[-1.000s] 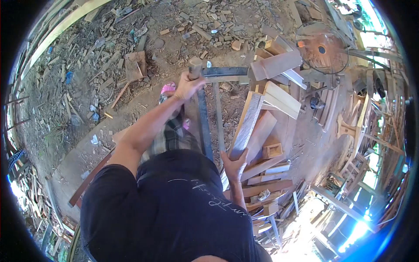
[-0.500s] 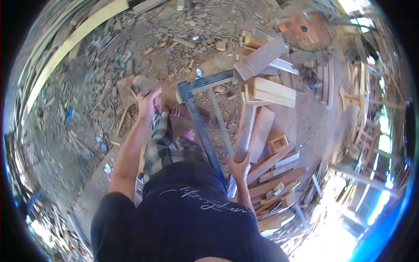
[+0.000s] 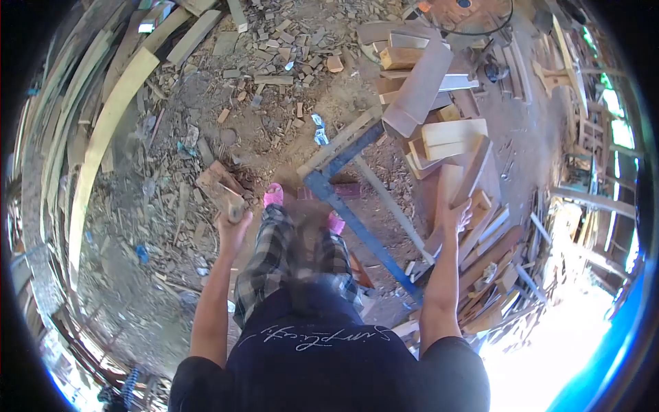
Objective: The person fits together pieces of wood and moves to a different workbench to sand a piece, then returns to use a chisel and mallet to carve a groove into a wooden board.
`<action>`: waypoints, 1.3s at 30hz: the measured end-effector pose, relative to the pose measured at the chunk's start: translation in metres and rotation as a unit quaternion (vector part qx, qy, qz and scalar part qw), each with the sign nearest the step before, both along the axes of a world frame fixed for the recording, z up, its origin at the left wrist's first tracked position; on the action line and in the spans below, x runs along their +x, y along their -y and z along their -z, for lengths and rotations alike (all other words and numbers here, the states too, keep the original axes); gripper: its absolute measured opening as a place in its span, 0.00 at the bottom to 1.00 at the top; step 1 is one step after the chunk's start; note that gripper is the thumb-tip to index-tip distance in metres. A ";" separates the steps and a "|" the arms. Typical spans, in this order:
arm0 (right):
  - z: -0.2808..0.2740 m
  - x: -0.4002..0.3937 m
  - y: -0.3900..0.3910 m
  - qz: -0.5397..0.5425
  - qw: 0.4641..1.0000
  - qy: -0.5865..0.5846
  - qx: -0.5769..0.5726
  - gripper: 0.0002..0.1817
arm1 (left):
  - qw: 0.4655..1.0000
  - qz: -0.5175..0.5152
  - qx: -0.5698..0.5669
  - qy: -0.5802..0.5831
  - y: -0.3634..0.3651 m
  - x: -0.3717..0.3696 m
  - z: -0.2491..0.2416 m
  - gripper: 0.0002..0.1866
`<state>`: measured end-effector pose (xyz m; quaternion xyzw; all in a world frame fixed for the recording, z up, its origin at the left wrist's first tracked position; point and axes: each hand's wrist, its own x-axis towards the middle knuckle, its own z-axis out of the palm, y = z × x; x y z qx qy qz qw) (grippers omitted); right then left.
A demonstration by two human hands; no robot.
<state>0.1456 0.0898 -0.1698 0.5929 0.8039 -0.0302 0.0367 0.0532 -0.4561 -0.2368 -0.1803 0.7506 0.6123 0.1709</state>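
Note:
My left hand [image 3: 233, 228] is closed around the handle of what looks like a wooden mallet [image 3: 221, 181], its brown block head pointing away from me over the scrap-strewn ground. On the other side, my right hand [image 3: 456, 216] grips a narrow wooden board [image 3: 472, 172], tilted upward above the pile of cut timber. A wider pale board [image 3: 449, 187] lies right beside that hand. Between my hands stands a blue-edged frame [image 3: 360, 230], its corner in front of my legs. The fingers of my right hand are partly hidden behind the board.
Stacked light blocks [image 3: 453, 139] and a broad brown plank [image 3: 419, 89] lie beyond my right hand. A round fan [image 3: 467, 10] is at the top edge. Long planks [image 3: 113, 158] line the left side, and wood scraps cover the ground.
My right hand has moved right, away from the blue-edged frame, with the board in its grip. My left hand has come lower in view with the mallet. The whole view has shifted.

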 end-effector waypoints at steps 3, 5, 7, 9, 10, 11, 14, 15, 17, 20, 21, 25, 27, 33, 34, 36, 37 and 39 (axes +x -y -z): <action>-0.003 0.001 0.046 -0.015 0.996 -0.026 0.084 0.45 | 0.993 0.089 -0.070 0.018 0.028 -0.002 0.032 0.11; 0.003 0.000 0.082 -0.099 0.983 -0.096 0.117 0.38 | 0.984 0.137 -0.104 0.051 0.042 -0.001 0.057 0.12; 0.004 -0.007 0.138 -0.272 0.933 -0.209 0.106 0.26 | 0.968 0.198 -0.145 0.055 0.057 0.008 0.091 0.14; -0.004 -0.023 0.211 -0.466 0.844 -0.265 -0.030 0.17 | 0.951 0.229 -0.178 0.107 0.068 0.019 0.122 0.15; -0.011 -0.034 0.252 -0.502 0.819 -0.260 -0.100 0.14 | 0.931 0.253 -0.213 0.153 0.071 0.022 0.132 0.17; 0.015 -0.028 0.284 -0.478 0.807 -0.283 -0.199 0.11 | 0.932 0.250 -0.211 0.153 0.070 0.023 0.136 0.17; 0.072 -0.023 0.333 -0.488 0.773 -0.252 -0.316 0.12 | 0.930 0.253 -0.236 0.122 0.063 0.036 0.144 0.18; 0.095 -0.015 0.339 -0.412 0.780 -0.191 -0.431 0.12 | 0.932 0.243 -0.237 0.127 0.065 0.044 0.158 0.18; 0.142 0.001 0.337 -0.335 0.763 -0.121 -0.540 0.12 | 0.892 0.279 -0.271 0.230 0.074 0.056 0.179 0.20; 0.205 0.012 0.332 -0.362 0.777 -0.038 -0.514 0.12 | 0.874 0.293 -0.304 0.239 0.076 0.056 0.186 0.21; 0.221 0.012 0.330 -0.365 0.776 -0.042 -0.513 0.12 | 0.876 0.290 -0.307 0.235 0.074 0.051 0.186 0.21; 0.309 0.029 0.328 -0.309 0.814 -0.014 -0.491 0.14 | 0.855 0.291 -0.334 0.269 0.057 0.038 0.192 0.20; 0.355 0.030 0.326 -0.223 0.835 0.057 -0.499 0.16 | 0.848 0.301 -0.313 0.303 0.058 0.036 0.217 0.20; 0.476 0.001 0.325 0.014 0.800 0.053 -0.597 0.08 | 0.837 0.338 -0.282 0.325 0.091 0.079 0.311 0.20; 0.509 0.002 0.318 0.035 0.774 0.030 -0.631 0.07 | 0.836 0.338 -0.272 0.337 0.096 0.083 0.326 0.20; 0.577 0.006 0.311 0.072 0.793 -0.003 -0.605 0.12 | 0.844 0.323 -0.250 0.347 0.104 0.090 0.354 0.20; 0.592 -0.001 0.309 0.065 0.789 -0.005 -0.611 0.14 | 0.842 0.322 -0.241 0.360 0.105 0.089 0.362 0.20; 0.632 -0.009 0.300 0.100 0.787 -0.007 -0.608 0.21 | 0.831 0.347 -0.219 0.375 0.107 0.079 0.374 0.21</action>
